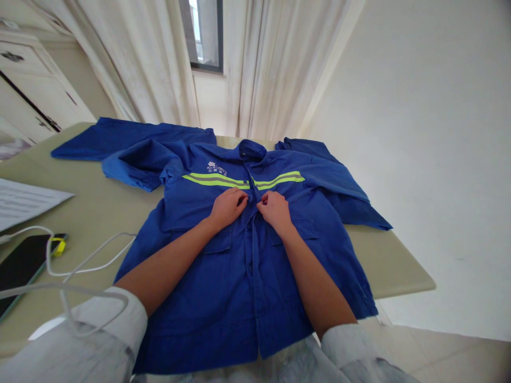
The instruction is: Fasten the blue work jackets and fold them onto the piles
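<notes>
A blue work jacket [207, 298] with a yellow-green reflective stripe [281, 180] across the chest lies front side up, its collar away from me. At the middle of its front opening, just below the stripe, my left hand [229, 206] pinches the left edge of the placket. Close beside it my right hand [275, 209] pinches the opposite edge. The fingertips of both hands are a short gap apart, and any button between them is too small to make out. Below my hands the front edges lie side by side.
The jacket covers much of a pale green table [399, 266] and hangs over its near edge. Folded blue cloth [131, 139] lies at the back left. To the left are a printed sheet [27, 199], a phone [27, 260] and a white cable [96, 268]. Curtains [275, 64] hang behind.
</notes>
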Available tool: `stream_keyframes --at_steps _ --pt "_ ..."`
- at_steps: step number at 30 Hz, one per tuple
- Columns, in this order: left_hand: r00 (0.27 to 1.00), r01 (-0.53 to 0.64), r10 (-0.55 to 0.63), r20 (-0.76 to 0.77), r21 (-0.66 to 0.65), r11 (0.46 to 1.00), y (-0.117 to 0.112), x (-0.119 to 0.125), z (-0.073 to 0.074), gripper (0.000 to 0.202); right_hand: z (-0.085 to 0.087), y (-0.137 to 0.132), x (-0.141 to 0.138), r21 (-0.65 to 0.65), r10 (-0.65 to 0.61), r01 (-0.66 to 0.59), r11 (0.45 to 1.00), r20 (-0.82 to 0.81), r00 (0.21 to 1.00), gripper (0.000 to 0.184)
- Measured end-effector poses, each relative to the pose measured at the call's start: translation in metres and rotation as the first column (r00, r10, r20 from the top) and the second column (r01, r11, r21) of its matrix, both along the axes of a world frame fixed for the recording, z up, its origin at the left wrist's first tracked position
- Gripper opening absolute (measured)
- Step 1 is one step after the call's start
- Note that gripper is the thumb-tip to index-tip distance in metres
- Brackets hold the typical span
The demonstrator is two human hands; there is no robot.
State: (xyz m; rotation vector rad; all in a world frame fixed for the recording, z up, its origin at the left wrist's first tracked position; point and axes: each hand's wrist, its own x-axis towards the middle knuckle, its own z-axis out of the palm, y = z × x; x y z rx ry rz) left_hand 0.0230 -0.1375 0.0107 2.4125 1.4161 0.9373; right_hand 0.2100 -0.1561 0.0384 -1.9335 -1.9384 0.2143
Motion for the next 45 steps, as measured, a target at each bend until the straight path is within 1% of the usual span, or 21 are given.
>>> stream_keyframes --at_steps 3,6,10,12,14,16,17,18,20,23,25,27,30,35,38,41,43,45 --pt "1.0 -0.002 0.002 -0.014 -0.004 1.0 0.0 0.0 0.001 0.018 0.0 0.0 0.003 -0.01 0.011 -0.012 1.0 -0.026 1.0 0.011" --pt "1.0 0.002 -0.002 -0.022 -0.004 1.0 -0.001 0.0 0.001 0.018 -0.003 0.003 0.004 -0.007 0.047 -0.049 0.999 -0.125 0.991 0.01" --pt "0.999 0.019 -0.018 -0.032 0.012 1.0 0.0 0.0 0.0 0.019 -0.01 0.01 0.008 -0.063 0.086 -0.105 0.992 -0.254 0.963 0.008" --pt "0.998 0.034 -0.033 -0.047 0.022 0.999 0.0 0.0 -0.001 0.02 -0.013 0.012 0.009 -0.028 0.105 -0.117 0.993 -0.28 0.954 0.008" --pt "0.995 0.051 -0.048 -0.087 0.035 0.998 0.0 -0.001 -0.001 0.02 -0.014 0.012 0.008 0.073 0.141 -0.125 0.989 -0.297 0.944 0.007" --pt "0.988 0.067 -0.059 -0.145 0.048 0.997 0.0 -0.001 -0.001 0.019 -0.012 0.01 0.004 0.158 0.19 -0.148 0.976 -0.296 0.936 0.006" --pt "0.983 0.072 -0.062 -0.17 0.053 0.996 -0.001 -0.001 -0.001 0.019 -0.011 0.008 0.001 0.171 0.207 -0.164 0.972 -0.277 0.938 0.007" --pt "0.98 0.075 -0.063 -0.189 0.058 0.996 -0.001 -0.001 -0.001 0.019 -0.009 0.006 -0.002 0.162 0.214 -0.178 0.971 -0.244 0.946 0.007" --pt "0.977 0.079 -0.064 -0.203 0.065 0.995 -0.001 -0.001 0.0 0.018 -0.005 0.002 -0.007 0.104 0.198 -0.184 0.977 -0.151 0.969 0.007" --pt "0.977 0.083 -0.068 -0.203 0.071 0.994 -0.002 -0.001 0.001 0.019 0.0 -0.003 -0.013 0.026 0.14 -0.139 0.99 -0.024 0.99 0.011" --pt "0.974 0.085 -0.067 -0.217 0.074 0.994 -0.003 -0.001 0.002 0.02 0.001 -0.005 -0.016 0.041 0.121 -0.122 0.992 0.029 0.992 0.016" --pt "0.968 0.083 -0.062 -0.242 0.076 0.994 -0.004 0.0 0.003 0.021 0.002 -0.006 -0.018 0.09 0.123 -0.128 0.988 0.055 0.991 0.02" --pt "0.964 0.075 -0.053 -0.26 0.074 0.994 -0.004 0.0 0.003 0.02 0.0 -0.006 -0.019 0.137 0.141 -0.143 0.98 0.024 0.99 0.022" --pt "0.975 0.062 -0.048 -0.218 0.055 0.997 -0.003 0.0 0.001 0.019 -0.006 0.0 -0.012 0.09 0.104 -0.091 0.992 -0.142 0.984 0.016" --pt "0.984 0.066 -0.055 -0.168 0.061 0.996 -0.003 0.0 0.001 0.018 -0.011 0.004 -0.008 0.077 0.153 -0.14 0.987 -0.206 0.966 0.014" --pt "0.991 0.072 -0.065 -0.115 0.065 0.995 -0.003 -0.001 0.002 0.018 -0.014 0.006 -0.006 0.102 0.234 -0.216 0.971 -0.219 0.947 0.011" --pt "0.993 0.081 -0.075 -0.089 0.069 0.994 -0.003 -0.002 0.002 0.018 -0.015 0.006 -0.006 0.109 0.25 -0.23 0.967 -0.227 0.941 0.009" --pt "0.993 0.092 -0.086 -0.081 0.077 0.993 -0.002 -0.002 0.001 0.019 -0.014 0.006 -0.006 0.113 0.236 -0.215 0.97 -0.228 0.944 0.009"
